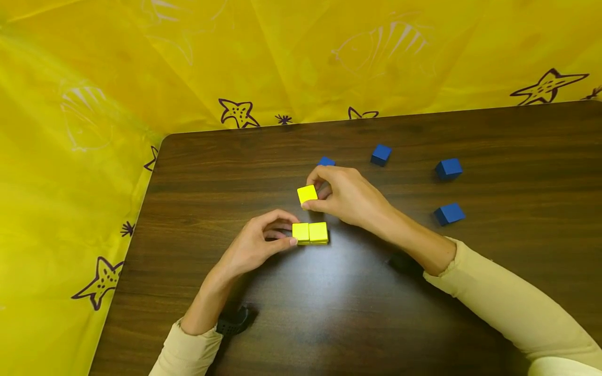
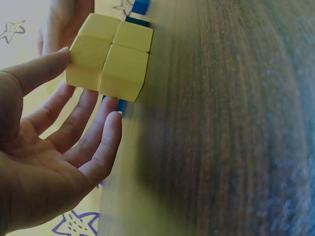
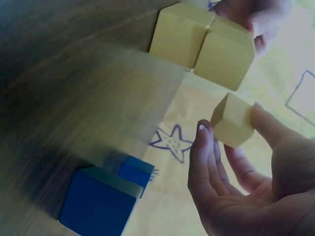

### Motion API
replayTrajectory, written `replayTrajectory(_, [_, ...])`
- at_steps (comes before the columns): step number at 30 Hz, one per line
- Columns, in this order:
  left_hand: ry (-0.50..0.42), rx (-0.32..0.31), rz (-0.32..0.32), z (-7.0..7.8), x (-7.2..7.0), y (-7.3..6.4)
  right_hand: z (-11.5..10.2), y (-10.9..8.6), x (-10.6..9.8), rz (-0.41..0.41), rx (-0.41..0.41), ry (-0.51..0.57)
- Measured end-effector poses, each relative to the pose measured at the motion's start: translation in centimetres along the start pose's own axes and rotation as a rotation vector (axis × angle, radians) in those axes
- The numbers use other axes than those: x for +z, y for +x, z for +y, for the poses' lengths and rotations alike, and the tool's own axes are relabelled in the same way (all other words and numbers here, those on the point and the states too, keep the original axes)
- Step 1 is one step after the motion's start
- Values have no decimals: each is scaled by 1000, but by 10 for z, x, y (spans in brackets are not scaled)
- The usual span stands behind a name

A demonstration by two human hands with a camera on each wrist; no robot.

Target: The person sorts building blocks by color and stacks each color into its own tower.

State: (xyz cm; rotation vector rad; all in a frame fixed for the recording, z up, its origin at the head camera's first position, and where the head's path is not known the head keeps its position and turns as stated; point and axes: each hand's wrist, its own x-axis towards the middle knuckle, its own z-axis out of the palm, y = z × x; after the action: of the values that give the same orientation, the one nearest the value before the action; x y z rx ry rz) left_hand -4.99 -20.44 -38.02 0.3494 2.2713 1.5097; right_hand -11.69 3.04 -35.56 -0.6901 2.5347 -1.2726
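Note:
Yellow cubes stand side by side in two layers as a small stack (image 1: 310, 233) on the dark wood table. At its left end my left hand (image 1: 261, 240) pinches an upper cube, the thumb on the near side and fingers behind. In the left wrist view, the thumb tip rests against an upper yellow cube (image 2: 88, 55). My right hand (image 1: 350, 196) holds a single yellow cube (image 1: 308, 194) between thumb and fingertips, just behind the stack. The right wrist view shows this held cube (image 3: 233, 120) raised off the table, apart from the stack.
Blue cubes lie beyond and to the right: one (image 1: 326, 162) partly hidden by my right hand, another (image 1: 381, 155) at the back, and two more, the upper (image 1: 449, 169) and lower (image 1: 449, 214). A yellow patterned cloth (image 1: 291, 62) borders the table's back and left edges.

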Motion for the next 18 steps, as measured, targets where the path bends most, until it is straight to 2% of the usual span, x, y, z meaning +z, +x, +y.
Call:
replayTrajectory(12, [1,-11,0,0,-1,-1,-8,-15,0,-13,-43,23])
replayTrajectory(18, [-11,-2,-3,1,-1,-1,-10,-21,1,2,-62,-11])
